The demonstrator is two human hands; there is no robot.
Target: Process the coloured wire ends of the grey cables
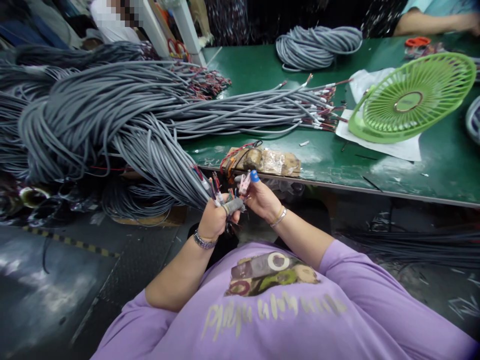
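Observation:
At the table's front edge, my left hand point(214, 218) is closed around the end of a bundle of grey cables point(161, 150). Coloured wire ends point(215, 183) fan out above its fingers, and a short grey sleeve-like piece point(234, 205) lies across them. Close on the right, my right hand point(262, 200) pinches a small pinkish-white piece point(245, 183) whose kind I cannot make out. A blue cover point(254, 176) wraps one of its fingertips. Thin stripped wires show between the two hands, partly hidden by the fingers.
More grey cables point(243, 112) with red-brown ends lie along the green table point(255, 65). A green fan point(408, 100) stands at right on white sheets. Behind are a coiled cable point(318, 45), orange-handled scissors point(417, 41) and a co-worker's arm point(431, 23). A taped block point(270, 161) sits by the edge.

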